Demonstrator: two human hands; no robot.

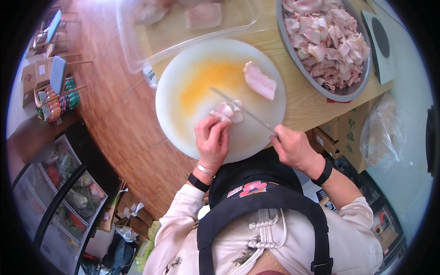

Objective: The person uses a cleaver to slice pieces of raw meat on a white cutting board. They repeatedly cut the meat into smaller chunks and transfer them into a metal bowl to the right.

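Observation:
My left hand (pixel 212 141) presses its fingertips on a small pile of sliced pale pink meat (pixel 227 111), which looks like pork. In my right hand (pixel 295 147) is the handle of a knife (pixel 247 114); its thin blade points up and left across the board, just beside the slices. Both hands are over a round white cutting board (pixel 178 134) with an orange-yellow stain. A larger strip of meat (pixel 260 81) with a pale fatty layer lies apart on the board's right side. My fingers hide part of the pile.
A large metal bowl (pixel 298 77) heaped with cut meat stands at the right, beside a flat scale-like device (pixel 379 48). Beyond the board is a clear plastic tub (pixel 165 51) with meat pieces. Cardboard boxes (pixel 354 137) sit below the wooden table (pixel 306 111). A glass-fronted fridge (pixel 65 196) stands lower left.

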